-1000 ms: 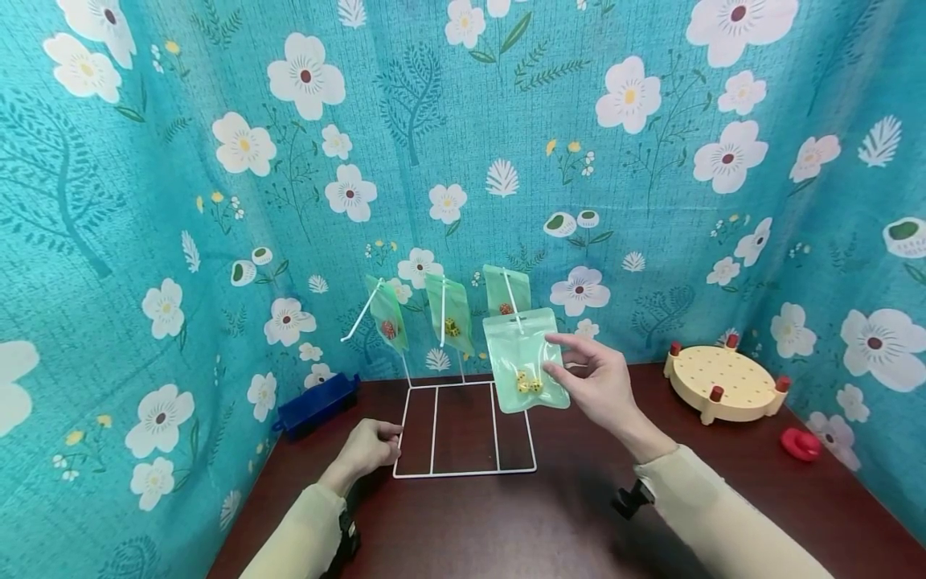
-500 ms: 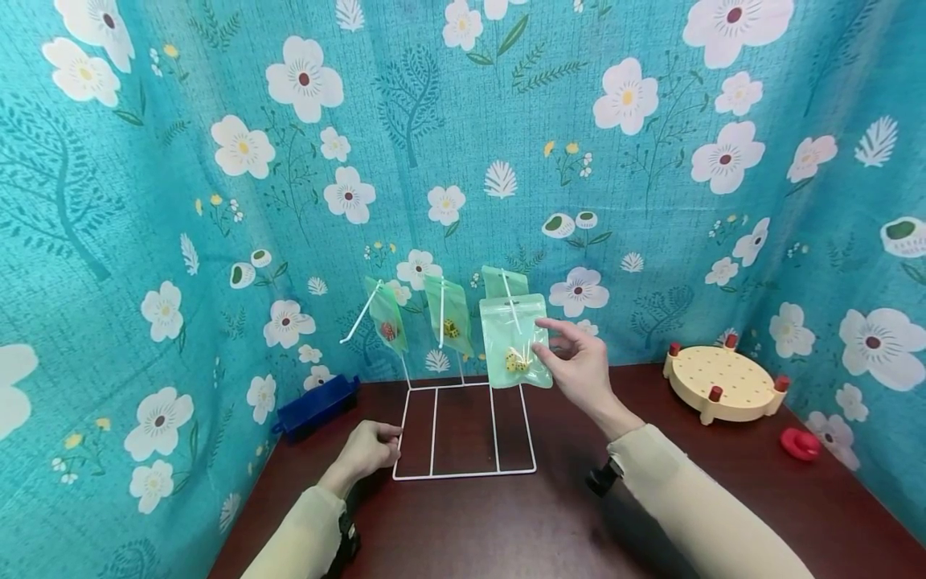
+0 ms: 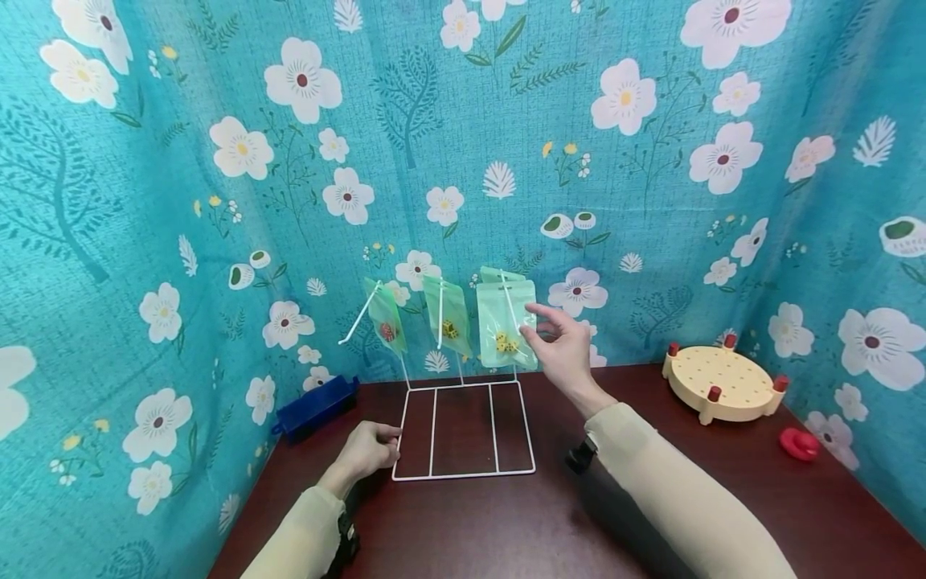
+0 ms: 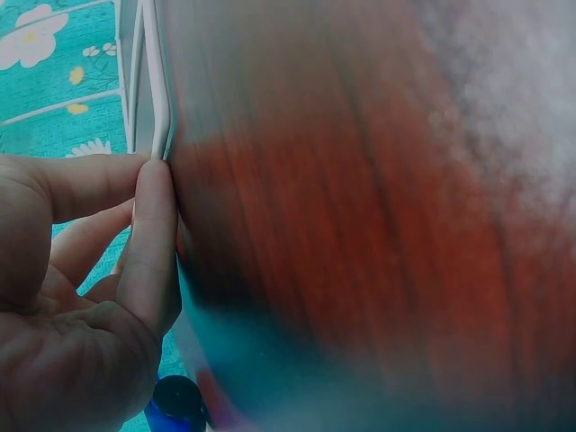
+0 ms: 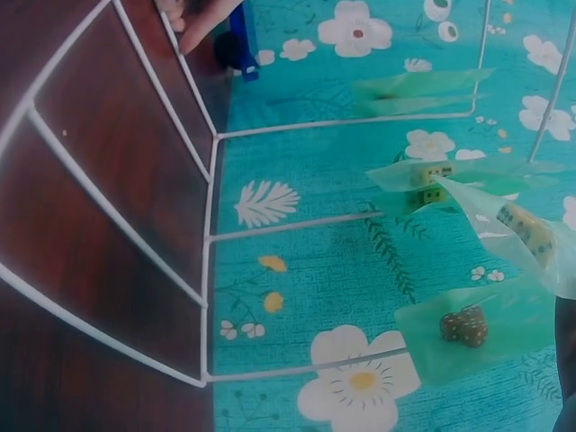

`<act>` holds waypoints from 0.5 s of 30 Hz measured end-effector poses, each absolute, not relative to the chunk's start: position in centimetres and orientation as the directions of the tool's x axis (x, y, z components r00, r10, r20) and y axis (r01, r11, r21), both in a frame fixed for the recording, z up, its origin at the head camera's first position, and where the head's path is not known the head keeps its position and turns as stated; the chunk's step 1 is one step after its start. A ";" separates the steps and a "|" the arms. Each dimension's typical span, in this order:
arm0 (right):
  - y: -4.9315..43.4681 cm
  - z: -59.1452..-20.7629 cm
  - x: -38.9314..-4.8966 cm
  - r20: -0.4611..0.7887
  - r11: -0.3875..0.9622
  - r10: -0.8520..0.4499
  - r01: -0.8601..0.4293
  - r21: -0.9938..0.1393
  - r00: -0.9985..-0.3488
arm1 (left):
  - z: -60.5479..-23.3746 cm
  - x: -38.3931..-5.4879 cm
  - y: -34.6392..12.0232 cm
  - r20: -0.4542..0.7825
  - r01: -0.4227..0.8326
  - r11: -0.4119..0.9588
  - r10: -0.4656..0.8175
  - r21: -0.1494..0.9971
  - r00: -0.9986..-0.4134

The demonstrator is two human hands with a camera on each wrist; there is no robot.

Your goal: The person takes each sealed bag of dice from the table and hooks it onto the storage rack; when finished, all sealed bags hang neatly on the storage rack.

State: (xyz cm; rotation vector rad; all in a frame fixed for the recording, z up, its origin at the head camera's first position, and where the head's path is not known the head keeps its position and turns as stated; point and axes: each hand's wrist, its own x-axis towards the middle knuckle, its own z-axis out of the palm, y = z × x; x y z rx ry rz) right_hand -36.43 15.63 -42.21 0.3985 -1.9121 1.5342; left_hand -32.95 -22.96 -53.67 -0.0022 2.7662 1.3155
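Note:
My right hand (image 3: 563,351) pinches the right edge of a clear green zip pouch (image 3: 490,310) with yellow dice (image 3: 506,344) inside. A white hook of the wire rack (image 3: 463,476) runs down in front of this pouch's face, from near its top edge. Behind it hangs another green pouch (image 5: 418,360) with reddish-brown dice, mostly hidden in the head view. Two more pouches hang on the other hooks: a left one (image 3: 383,310) with red dice and a middle one (image 3: 452,301) with yellow dice. My left hand (image 3: 364,449) pinches the left wire of the rack's base.
A blue tray-like piece (image 3: 316,406) lies at the left, by the curtain. At the right stand a round cream pegboard stool (image 3: 723,382) with red-tipped legs and a red rubber duck (image 3: 799,444). A flowered teal curtain (image 3: 463,161) closes in the dark wooden table (image 3: 463,531).
My right hand has moved left and away from me, sliding the yellow-dice pouch further along the right hook towards the pouch behind. My left hand stays on the base wire.

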 end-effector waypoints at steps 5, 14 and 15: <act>15.5 -42.5 -37.1 0.650 0.339 0.181 -0.574 -0.745 -0.738 | -53.7 -32.9 -23.0 -0.075 -0.034 0.620 0.040 0.784 -0.996; 16.2 -42.8 -38.2 0.666 0.387 0.196 -0.567 -0.727 -0.720 | -53.6 -33.0 -23.2 -0.097 -0.057 0.600 0.035 0.798 -0.995; 16.3 -42.8 -38.3 0.669 0.391 0.191 -0.569 -0.723 -0.719 | -53.6 -33.0 -23.2 -0.094 -0.053 0.605 0.036 0.794 -0.995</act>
